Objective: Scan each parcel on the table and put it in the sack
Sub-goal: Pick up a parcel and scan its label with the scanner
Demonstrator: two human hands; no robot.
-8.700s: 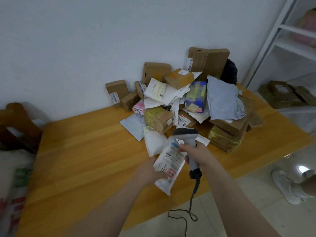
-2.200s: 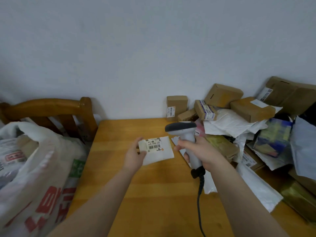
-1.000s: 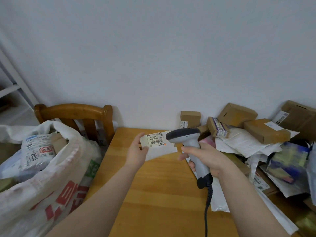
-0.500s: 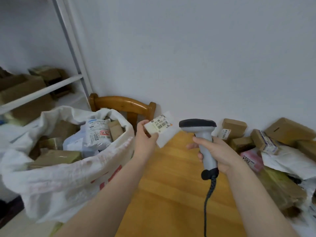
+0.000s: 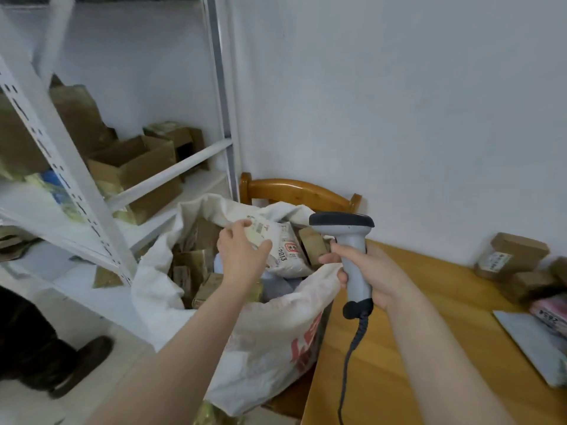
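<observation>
My left hand (image 5: 242,253) holds a small white parcel (image 5: 259,230) with a barcode label over the open mouth of the white sack (image 5: 264,329). The sack stands left of the wooden table (image 5: 399,348) and holds several cardboard boxes and a white bag parcel (image 5: 288,253). My right hand (image 5: 365,271) grips the grey barcode scanner (image 5: 346,237) upright by its handle, its cable hanging down over the table. More parcels (image 5: 509,256) lie at the table's right end, partly cut off by the frame.
A wooden chair (image 5: 294,191) stands behind the sack against the wall. A white metal shelf rack (image 5: 76,185) with cardboard boxes fills the left. A dark shoe (image 5: 82,363) is on the floor at lower left.
My view has swung left to the sack. My left hand has carried the small white parcel from beside the scanner to above the sack's opening. My right hand still holds the scanner.
</observation>
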